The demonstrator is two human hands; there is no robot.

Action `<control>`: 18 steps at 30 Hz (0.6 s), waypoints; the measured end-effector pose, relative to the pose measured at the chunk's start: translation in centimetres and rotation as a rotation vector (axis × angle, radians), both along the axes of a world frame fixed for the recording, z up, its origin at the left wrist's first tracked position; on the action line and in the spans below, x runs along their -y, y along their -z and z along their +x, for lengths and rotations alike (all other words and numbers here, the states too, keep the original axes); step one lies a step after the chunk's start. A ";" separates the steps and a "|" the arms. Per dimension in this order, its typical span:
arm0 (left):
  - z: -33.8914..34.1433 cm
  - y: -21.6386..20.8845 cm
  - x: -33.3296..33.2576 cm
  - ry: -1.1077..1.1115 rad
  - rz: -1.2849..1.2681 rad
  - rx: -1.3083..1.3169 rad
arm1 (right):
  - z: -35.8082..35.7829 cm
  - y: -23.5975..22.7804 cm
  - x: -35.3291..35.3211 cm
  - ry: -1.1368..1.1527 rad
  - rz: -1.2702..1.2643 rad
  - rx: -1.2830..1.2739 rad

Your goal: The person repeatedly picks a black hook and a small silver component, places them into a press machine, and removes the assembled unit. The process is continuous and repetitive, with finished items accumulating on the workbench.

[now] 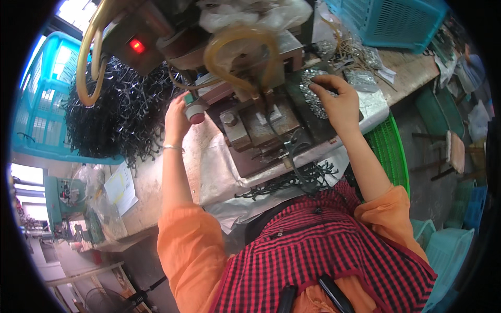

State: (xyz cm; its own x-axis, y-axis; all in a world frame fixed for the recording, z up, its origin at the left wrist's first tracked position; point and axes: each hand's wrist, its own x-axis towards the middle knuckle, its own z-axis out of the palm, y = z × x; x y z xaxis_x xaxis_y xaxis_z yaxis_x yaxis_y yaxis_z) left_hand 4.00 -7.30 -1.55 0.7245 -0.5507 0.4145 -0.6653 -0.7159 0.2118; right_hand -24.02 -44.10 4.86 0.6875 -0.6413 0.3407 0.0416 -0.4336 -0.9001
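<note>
My left hand (176, 121) is closed around the side of a push-button box (195, 108) with a red button and a green one. Its fingertips lie by the green button. My right hand (340, 101) is over a pile of small silver metal pieces (311, 95), thumb and forefinger drawn together at the pile. Whatever lies between those fingertips is too small to make out. Between my hands stands a press machine (250, 78) with a metal die block (272, 122). A dark, thin curved strip (292, 156) hangs from the block toward my lap.
Black strap-like parts (115, 109) heap up by a blue basket (39, 99) at left; more (308, 175) lie before the press. Yellowish hoses (209, 49) loop over it. A blue crate (391, 23) stands at back right, a green basket (389, 148) below the table edge.
</note>
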 end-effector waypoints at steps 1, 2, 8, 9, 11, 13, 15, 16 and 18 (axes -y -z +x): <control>2.4 2.3 -0.7 -0.013 0.149 -0.024 | -0.2 0.4 0.5 0.045 -0.071 -0.001; 0.8 1.4 1.1 -0.069 0.014 -0.346 | -1.2 0.9 1.1 0.091 -0.101 -0.042; -6.9 1.3 0.1 0.062 -0.041 -0.273 | -6.0 2.5 2.6 0.114 -0.079 -0.027; -7.9 1.5 -0.4 0.115 -0.065 -0.126 | -6.0 1.3 2.0 0.076 -0.028 -0.027; -9.4 1.7 -0.8 -0.014 -0.373 -0.409 | -4.9 -1.9 0.1 -0.106 -0.056 -0.021; -9.6 2.1 -0.6 -0.082 -0.463 -0.169 | -2.8 -3.6 -1.6 -0.246 -0.017 0.012; -9.7 2.6 -0.4 -0.105 -0.509 -0.107 | -0.5 -5.1 -3.0 -0.382 0.032 0.036; -10.1 2.5 0.0 -0.106 -0.445 -0.036 | 0.1 -5.0 -3.9 -0.373 0.106 0.058; -10.9 1.8 0.6 -0.122 -0.379 -0.001 | 0.9 -4.3 -5.2 -0.353 0.256 0.099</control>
